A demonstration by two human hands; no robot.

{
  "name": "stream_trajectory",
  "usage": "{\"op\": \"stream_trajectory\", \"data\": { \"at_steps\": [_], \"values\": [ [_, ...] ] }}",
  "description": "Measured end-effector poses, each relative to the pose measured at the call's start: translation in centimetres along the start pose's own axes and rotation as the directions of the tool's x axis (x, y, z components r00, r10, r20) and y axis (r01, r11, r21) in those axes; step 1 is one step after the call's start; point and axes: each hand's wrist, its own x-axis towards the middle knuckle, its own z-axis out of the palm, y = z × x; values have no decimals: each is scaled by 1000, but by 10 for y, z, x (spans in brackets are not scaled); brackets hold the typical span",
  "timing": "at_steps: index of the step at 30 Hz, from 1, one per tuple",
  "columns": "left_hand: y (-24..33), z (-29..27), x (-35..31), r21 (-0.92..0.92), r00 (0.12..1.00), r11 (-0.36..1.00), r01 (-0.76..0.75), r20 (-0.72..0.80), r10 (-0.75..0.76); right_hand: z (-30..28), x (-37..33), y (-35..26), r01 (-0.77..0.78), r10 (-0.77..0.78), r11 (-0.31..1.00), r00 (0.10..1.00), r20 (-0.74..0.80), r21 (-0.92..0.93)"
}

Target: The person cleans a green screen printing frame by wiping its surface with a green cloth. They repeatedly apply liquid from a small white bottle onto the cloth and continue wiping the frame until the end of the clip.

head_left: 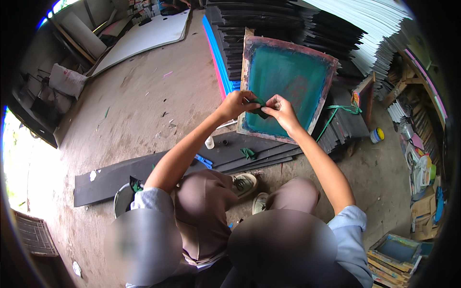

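Note:
Both my hands are raised together at the middle of the view. A small dark green piece of cloth is stretched between them. My left hand has its fingers curled and pinches one side of the cloth. Thumb and fingertips of my right hand pinch the other side. Just behind the hands, a screen-printing frame with teal mesh leans on stacked dark sheets. Below, another crumpled green cloth and a blue-handled tool lie on flat black sheets.
A white cup and a small black cap stand near the blue tool. A bucket holding dark cloth is by my left elbow. Green string lies over sheets at right, near a yellow tin. More frames are stacked lower right.

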Motion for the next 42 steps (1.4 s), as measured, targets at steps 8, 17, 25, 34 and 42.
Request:
{"op": "stream_trajectory", "data": {
  "at_steps": [8,17,25,34,42],
  "values": [
    [-88,21,-35,265,979,963,49,-202,6,-12,20,100,-263,304,917,948,97,-300],
    [-208,111,-92,335,974,915,225,-39,-225,47,2,227,-113,431,774,815,388,-622],
    [-209,146,-90,149,943,948,281,-227,-244,58,-24,275,-123,415,741,856,307,-660],
    [-192,111,-68,-474,902,826,303,-137,-410,72,19,194,-216,251,964,935,250,-158],
    [-169,86,-75,-420,839,869,261,-346,-419,85,17,151,-223,253,952,959,125,-212]
  ]
}}
